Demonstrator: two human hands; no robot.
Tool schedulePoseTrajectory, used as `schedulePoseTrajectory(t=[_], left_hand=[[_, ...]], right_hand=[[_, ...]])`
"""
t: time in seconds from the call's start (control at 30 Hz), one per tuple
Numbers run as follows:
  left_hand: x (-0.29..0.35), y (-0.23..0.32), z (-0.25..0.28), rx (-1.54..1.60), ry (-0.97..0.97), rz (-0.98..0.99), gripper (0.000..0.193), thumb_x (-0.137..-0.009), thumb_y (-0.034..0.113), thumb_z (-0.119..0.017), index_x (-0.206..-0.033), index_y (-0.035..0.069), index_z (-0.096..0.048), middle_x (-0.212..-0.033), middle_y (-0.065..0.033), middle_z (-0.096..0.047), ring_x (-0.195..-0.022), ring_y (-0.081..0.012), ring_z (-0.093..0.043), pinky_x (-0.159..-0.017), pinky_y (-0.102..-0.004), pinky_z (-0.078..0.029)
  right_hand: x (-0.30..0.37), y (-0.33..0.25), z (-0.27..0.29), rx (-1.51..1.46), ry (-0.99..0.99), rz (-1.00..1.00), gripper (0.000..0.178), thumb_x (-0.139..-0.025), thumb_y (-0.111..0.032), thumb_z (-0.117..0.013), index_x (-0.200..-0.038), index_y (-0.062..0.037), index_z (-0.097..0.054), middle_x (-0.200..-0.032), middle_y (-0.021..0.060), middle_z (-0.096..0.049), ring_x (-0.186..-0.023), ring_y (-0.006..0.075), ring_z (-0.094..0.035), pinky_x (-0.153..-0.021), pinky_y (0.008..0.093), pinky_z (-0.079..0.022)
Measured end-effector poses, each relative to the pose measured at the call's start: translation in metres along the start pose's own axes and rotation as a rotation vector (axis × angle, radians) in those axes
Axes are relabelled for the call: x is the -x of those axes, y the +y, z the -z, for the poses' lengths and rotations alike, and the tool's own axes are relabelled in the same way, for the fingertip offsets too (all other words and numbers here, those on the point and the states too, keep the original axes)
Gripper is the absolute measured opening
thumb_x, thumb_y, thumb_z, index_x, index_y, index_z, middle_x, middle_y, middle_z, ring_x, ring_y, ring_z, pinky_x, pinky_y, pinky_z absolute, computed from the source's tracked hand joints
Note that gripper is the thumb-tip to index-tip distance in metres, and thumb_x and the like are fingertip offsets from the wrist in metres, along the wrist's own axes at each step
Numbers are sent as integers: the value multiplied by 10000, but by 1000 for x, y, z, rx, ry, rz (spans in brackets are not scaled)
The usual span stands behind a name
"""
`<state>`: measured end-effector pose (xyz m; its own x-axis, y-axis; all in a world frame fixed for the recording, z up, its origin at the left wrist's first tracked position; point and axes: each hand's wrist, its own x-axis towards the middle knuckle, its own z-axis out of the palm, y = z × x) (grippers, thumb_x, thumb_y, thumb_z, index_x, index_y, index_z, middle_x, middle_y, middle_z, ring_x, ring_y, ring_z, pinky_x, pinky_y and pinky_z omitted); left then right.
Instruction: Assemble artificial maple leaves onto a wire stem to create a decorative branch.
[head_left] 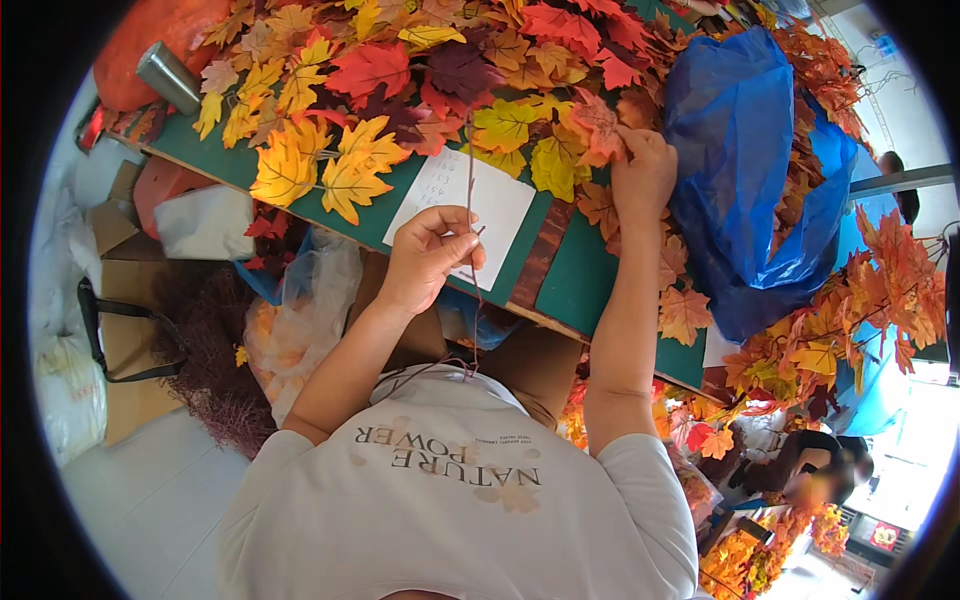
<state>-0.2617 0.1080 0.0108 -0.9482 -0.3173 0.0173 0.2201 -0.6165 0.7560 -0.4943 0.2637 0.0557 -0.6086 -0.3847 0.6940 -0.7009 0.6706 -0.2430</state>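
Note:
My left hand (432, 258) is closed in a pinch round a thin brown artificial twig (473, 185), which stands upright over the table's near edge. Its lower end reaches down to several more dark twigs (440, 368) at my lap. Farther right, my right hand (643, 172) reaches over the table, thumb and fingers pinched at the edge of an orange-red artificial maple leaf (597, 127). Yellow-green leaves (555, 165) lie just left of that leaf. Beneath the twig is a white sheet of paper (505, 225) with handwriting on it.
Piled maple leaves (370, 70) cover the far side of the green table (575, 285). A blue plastic bag (730, 150) stands right of my right hand. At the far left lies a steel tumbler (168, 78). Dark twig bundles (215, 370) and a cardboard box (130, 385) fill the floor at left.

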Motion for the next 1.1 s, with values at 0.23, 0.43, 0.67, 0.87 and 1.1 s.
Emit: schedulePoseTrajectory(t=[0.23,0.43,0.67,0.87,1.1], left_hand=[[7,0,-2,-33,33,5,186,-851,-8,-563,-1036,-1,-546,-830,-52,-572,-726,-141,-594,-654,-248,-496],[23,12,-17,-24,0,-33,165,-849,-9,-569,-1013,-6,-552,-815,-56,-587,-713,-148,-611,-647,-262,-514],[36,17,-54,-42,-49,-44,186,-853,-14,-557,-1036,2,-525,-850,-50,-569,-706,-139,-598,-627,-261,-511],[48,12,-52,-39,-41,0,197,-842,-13,-571,-1035,0,-533,-809,-46,-581,-674,-128,-591,-609,-248,-505],[52,6,-51,-21,-48,5,218,-815,-31,-596,-1026,-23,-546,-775,-70,-594,-652,-140,-617,-613,-252,-525]], right_hand=[[3,-4,18,-334,53,-152,299,-679,95,-613,-920,-73,-675,-880,73,-599,-892,225,-575,-757,316,-482],[8,-43,39,-1207,195,-360,140,-772,85,-604,-885,10,-638,-835,83,-625,-786,195,-620,-702,306,-518],[107,-132,65,-1665,-76,-877,100,-821,-2,-622,-918,20,-605,-920,113,-629,-787,175,-629,-729,288,-558],[136,-147,71,-1788,-25,-1033,165,-832,-39,-622,-983,16,-588,-884,107,-636,-754,177,-634,-593,240,-532],[146,-144,70,-1940,-34,-1114,166,-830,-24,-615,-981,14,-558,-874,111,-630,-719,160,-635,-599,240,-547]])
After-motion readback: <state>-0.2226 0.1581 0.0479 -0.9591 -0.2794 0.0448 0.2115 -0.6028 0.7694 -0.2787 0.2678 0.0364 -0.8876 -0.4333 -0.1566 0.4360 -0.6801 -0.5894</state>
